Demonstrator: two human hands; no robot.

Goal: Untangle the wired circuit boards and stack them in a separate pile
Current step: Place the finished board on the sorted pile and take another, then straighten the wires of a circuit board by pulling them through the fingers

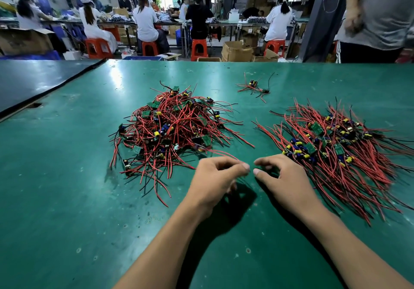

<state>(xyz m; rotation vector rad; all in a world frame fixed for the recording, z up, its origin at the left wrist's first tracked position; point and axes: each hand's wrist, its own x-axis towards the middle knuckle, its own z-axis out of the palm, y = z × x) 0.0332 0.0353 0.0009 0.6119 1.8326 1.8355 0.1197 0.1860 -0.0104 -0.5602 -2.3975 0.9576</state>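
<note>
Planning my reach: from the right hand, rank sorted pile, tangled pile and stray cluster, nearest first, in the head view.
1. The sorted pile, just right of the right hand.
2. The tangled pile, ahead and left.
3. The stray cluster, far ahead.

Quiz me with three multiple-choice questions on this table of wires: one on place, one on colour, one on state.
1. Where does the combed pile lie from the tangled heap? A) left B) right C) underneath
2. What colour are most wires? A) red B) white C) blue
3. How do the tangled heap's wires lie? A) crossing every way B) in parallel rows C) on spools
Answers: 1 B, it fans out on the right; 2 A, red fills both piles; 3 A, strands cross in all directions.
</note>
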